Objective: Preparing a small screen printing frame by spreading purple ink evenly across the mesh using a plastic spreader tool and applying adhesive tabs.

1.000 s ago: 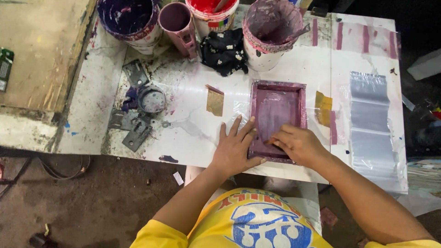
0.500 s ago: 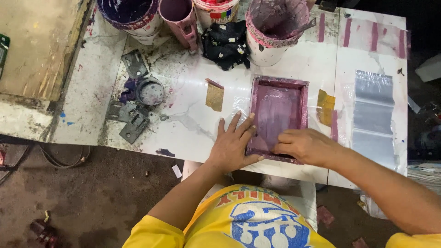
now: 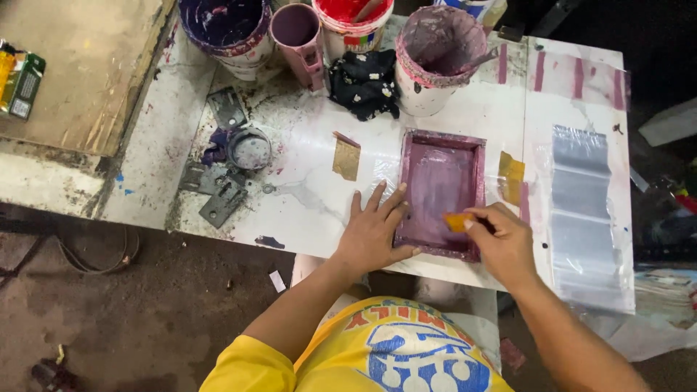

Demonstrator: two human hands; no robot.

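Left hand [image 3: 374,236] open, fingers spread, flat on table [image 3: 305,196] against frame [image 3: 443,192] edge. Right hand [image 3: 502,243] pinching small orange piece [image 3: 457,221], perhaps a scraper, on frame's lower mesh. Frame flat between tape pieces, below bucket [image 3: 435,58].

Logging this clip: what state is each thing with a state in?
Purple screen frame: flat on table, pressed by left hand.
Orange squeegee piece: pinched in right hand, on the mesh.
Red paint bucket: open, uncovered.
Purple paint bucket: open, uncovered.
Plastic bags: lying flat.
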